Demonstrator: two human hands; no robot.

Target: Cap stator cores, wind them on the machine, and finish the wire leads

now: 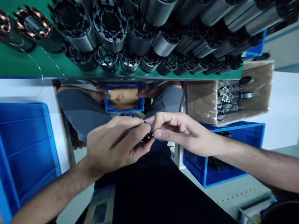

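My left hand (114, 143) is wrapped around a motor stator (148, 137), held above my lap. Mostly covered by the fingers, the stator shows copper windings at its right end. My right hand (184, 132) meets that end with thumb and fingertips pinched together. Whatever lies between those fingertips is hidden or too small to make out. On the green bench top beyond stand many stator cores (109, 28) with black slotted ends and metal sides. At the far left are wound stators (35, 25) with copper coils and loose wire ends.
An open cardboard box (201, 102) with metal rings stands at the right, above a blue bin (233, 155) containing dark parts. Another blue bin (28, 149) is at the left. Under the bench, a blue crate (123, 110) holds a piece of cardboard.
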